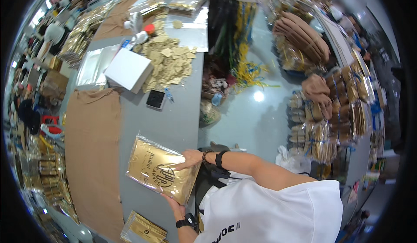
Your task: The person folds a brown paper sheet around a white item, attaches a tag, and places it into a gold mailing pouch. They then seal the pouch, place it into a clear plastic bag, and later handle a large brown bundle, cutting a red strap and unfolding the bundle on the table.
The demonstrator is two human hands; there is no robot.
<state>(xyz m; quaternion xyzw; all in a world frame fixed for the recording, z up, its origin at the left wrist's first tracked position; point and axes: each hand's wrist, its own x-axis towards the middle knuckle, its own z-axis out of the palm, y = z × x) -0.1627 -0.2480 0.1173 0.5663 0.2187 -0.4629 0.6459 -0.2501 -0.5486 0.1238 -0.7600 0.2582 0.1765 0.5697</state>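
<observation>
A stack of gold packages in clear plastic film [148, 164], bearing dark print, lies at a slant near the front edge of the grey table [156, 122]. My right hand [192, 158], with a beaded bracelet and a black band at the wrist, grips it by its upper right side, a finger lying across the face. My left hand [174, 204] holds the lower edge, its palm and some fingers hidden beneath. Close to my left wrist is a smaller stack of gold packets [145, 228]. A black ink pad [155, 99] sits farther up the table.
Brown cloth [93, 151] covers the table's far side. A heap of small beige tags [172, 57] lies beside a white box [128, 68]. Yellow and blue straps [246, 54] hang at the table's side. Bundled packages [316, 142] stand beyond the floor.
</observation>
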